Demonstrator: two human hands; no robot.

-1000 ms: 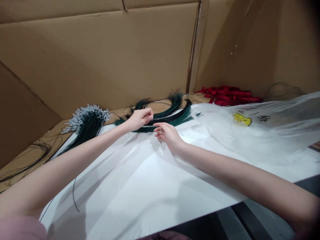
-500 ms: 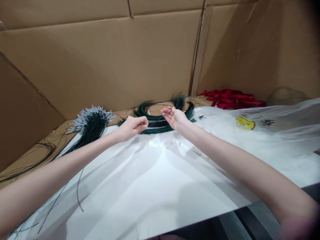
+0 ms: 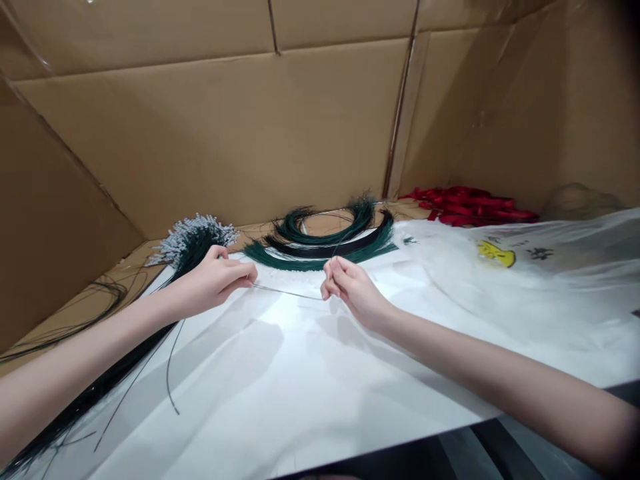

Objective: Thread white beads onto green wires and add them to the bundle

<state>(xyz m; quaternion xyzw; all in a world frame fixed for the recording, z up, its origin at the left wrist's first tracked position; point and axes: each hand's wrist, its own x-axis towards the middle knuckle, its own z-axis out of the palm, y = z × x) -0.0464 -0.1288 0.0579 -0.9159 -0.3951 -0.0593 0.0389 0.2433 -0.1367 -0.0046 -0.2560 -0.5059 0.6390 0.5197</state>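
My left hand [image 3: 220,277] and my right hand [image 3: 346,284] each pinch one end of a thin dark wire [image 3: 287,292], stretched between them just above the white plastic sheet [image 3: 310,373]. Both hands are closed on it. Behind them lies a curved bundle of dark green wires [image 3: 325,243]. To the left of my left hand a bundle of dark wires with silvery-white tips [image 3: 193,237] fans out.
Cardboard walls [image 3: 240,133] close in the back and sides. A heap of red ribbons [image 3: 467,205] lies at the back right. A clear plastic bag with a yellow mark [image 3: 495,253] covers the right. Loose dark wires [image 3: 170,367] trail at the left.
Both hands came back toward me from the green bundle and moved apart, drawing one thin wire out between them. My right hand, open before, has closed on the wire.
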